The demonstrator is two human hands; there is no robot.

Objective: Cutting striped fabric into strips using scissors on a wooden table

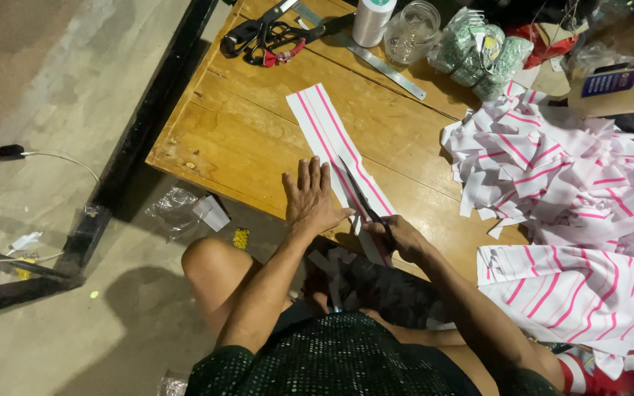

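A long white fabric strip with pink stripes (326,130) lies across the wooden table (243,132). My left hand (312,198) presses flat on the strip's near end, fingers spread. My right hand (399,235) grips dark scissors (361,194) whose blades point up along the strip and lie partway into the cloth at the table's near edge. Small cut pieces hang below the edge over my lap.
A pile of cut pink-striped strips (552,169) and folded striped cloth (574,293) fill the right side. At the back lie other scissors (266,33), a metal ruler (376,59), a thread cone (372,20), a glass jar (412,33) and a bagged green bundle (478,55). The floor lies left.
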